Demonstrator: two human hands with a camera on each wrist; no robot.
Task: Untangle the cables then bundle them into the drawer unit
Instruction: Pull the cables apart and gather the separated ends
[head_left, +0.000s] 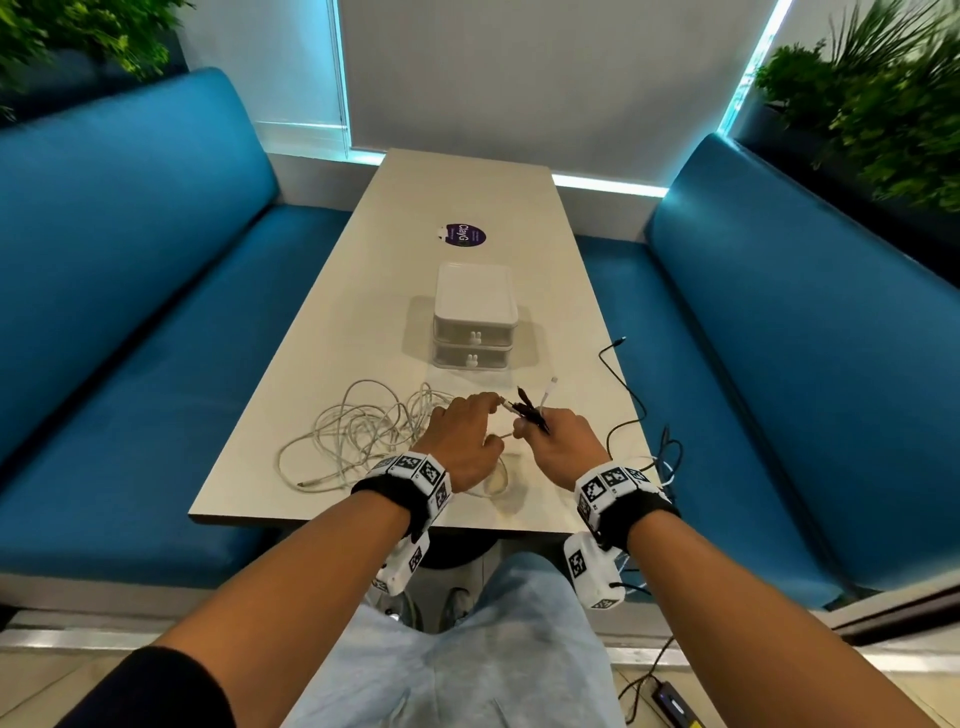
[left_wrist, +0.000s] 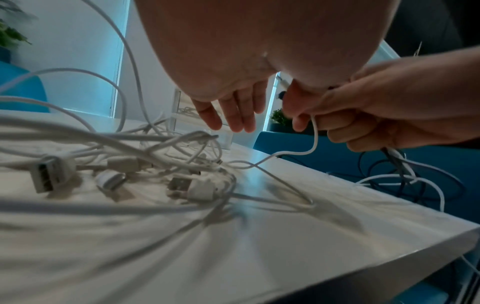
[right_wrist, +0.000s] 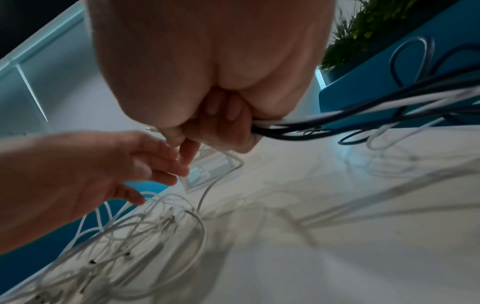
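A loose tangle of white cables (head_left: 363, 431) lies on the table (head_left: 467, 187) in front of me on the left, with USB plugs (left_wrist: 46, 176) showing close up. The white two-drawer unit (head_left: 475, 312) stands behind it, both drawers closed. My right hand (head_left: 530, 431) grips a bundle of black and white cable ends (head_left: 527, 408) that stick up from the fist; their lengths (right_wrist: 363, 115) trail off to the right. My left hand (head_left: 496, 421) reaches over to it and pinches a white cable (left_wrist: 314, 142) between thumb and index, the other fingers (left_wrist: 231, 117) hanging straight.
A black cable (head_left: 631, 400) snakes along the table's right edge and hangs over it. A purple sticker (head_left: 462, 235) is on the far tabletop. Blue benches (head_left: 130, 312) flank both sides, with plants behind. A power adapter (head_left: 670, 701) lies on the floor.
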